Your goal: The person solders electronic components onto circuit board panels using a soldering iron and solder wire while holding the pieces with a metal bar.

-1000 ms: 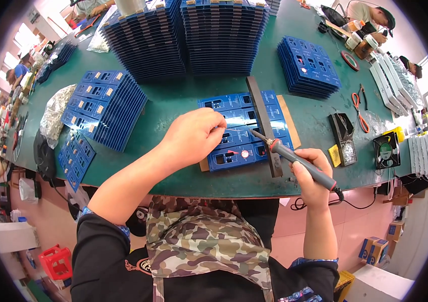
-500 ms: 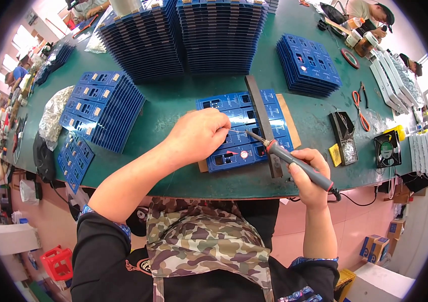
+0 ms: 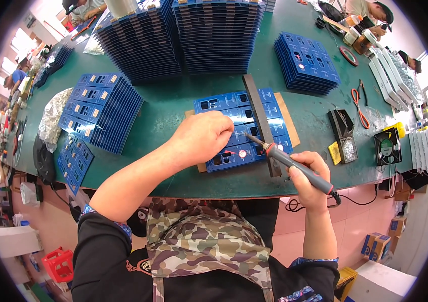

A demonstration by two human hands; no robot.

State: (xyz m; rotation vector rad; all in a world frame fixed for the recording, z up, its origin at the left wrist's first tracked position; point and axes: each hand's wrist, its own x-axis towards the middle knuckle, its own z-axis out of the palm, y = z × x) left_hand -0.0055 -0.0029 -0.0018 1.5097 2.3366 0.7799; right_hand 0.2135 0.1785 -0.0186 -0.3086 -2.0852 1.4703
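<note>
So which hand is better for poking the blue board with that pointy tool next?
Probably the right: the right hand holds the soldering iron, tip pointing at the blue board. The left hand is busy, pinching what looks like thin wire.

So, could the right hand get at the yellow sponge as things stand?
Probably yes: the right hand is near the yellow sponge, and nothing appears to stand between them. It is holding the soldering iron, though, so picking the sponge up would likely mean putting that down first.
</note>
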